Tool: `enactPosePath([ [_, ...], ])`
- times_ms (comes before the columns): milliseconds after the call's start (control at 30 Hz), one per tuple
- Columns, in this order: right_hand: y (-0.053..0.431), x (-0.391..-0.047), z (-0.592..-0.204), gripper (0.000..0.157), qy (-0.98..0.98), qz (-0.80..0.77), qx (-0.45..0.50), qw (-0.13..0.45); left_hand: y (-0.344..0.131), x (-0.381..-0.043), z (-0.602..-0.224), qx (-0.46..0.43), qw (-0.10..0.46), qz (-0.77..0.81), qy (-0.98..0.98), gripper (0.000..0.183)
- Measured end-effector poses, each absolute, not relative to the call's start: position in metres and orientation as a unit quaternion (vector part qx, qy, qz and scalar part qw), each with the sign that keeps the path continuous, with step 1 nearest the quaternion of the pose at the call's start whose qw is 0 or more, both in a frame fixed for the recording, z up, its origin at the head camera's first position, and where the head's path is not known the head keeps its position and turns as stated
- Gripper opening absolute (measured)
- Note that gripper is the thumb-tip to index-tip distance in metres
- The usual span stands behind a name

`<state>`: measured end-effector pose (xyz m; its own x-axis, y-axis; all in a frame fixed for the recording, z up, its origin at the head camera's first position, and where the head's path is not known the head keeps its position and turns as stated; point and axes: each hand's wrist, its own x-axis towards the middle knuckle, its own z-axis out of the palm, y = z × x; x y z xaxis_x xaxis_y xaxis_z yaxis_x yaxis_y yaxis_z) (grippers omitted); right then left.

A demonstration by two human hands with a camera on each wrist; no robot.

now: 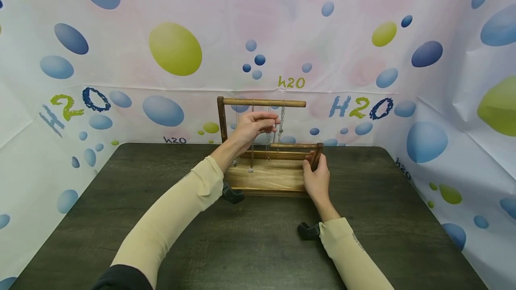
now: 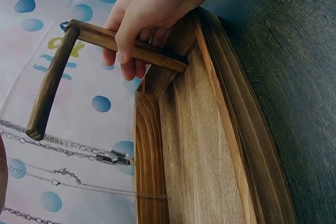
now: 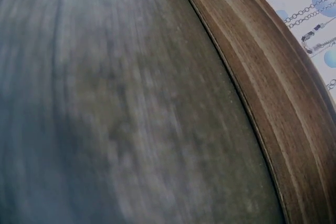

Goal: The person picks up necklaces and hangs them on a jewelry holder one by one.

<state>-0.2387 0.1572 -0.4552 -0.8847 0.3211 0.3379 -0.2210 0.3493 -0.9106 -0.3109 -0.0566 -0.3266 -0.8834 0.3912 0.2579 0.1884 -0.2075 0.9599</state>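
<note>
A wooden jewelry stand point(image 1: 264, 176) has a shallow tray base, a tall upper bar point(image 1: 264, 102) and a shorter lower bar point(image 1: 294, 146). Several silver necklaces point(image 1: 281, 120) hang from the upper bar, some ending in small pendants. My left hand point(image 1: 251, 128) is raised among them, fingers bent and fingertips beside a chain; I cannot tell whether it pinches one. My right hand point(image 1: 317, 178) grips the short right post point(image 1: 318, 155). In the left wrist view its fingers wrap that post point(image 2: 149, 53), and the necklaces point(image 2: 63, 174) cross the lower left.
The stand sits toward the back of a dark wood table point(image 1: 258, 245). Behind it hangs a pale printed backdrop point(image 1: 346, 48) with blue and green dots. Black wrist devices point(image 1: 232, 194) are on both forearms, over cream sleeves point(image 1: 173, 223).
</note>
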Motion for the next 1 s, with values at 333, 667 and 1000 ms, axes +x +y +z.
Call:
enactPosePath([
  [333, 0.158, -0.239, -0.457, 0.034, -0.781, 0.576, -0.029, 0.239, -0.046, -0.313, -0.326, 0.250, 0.067, 0.719, 0.645, 0.025],
  [667, 0.159, -0.240, -0.457, 0.035, -0.785, 0.571, -0.036, 0.236, -0.034, -0.314, -0.323, 0.259, 0.077, 0.715, 0.646, 0.020],
  [1000, 0.158, -0.242, -0.455, 0.033, -0.784, 0.572, -0.038, 0.238, -0.024, -0.317, -0.320, 0.259, 0.085, 0.707, 0.653, 0.020],
])
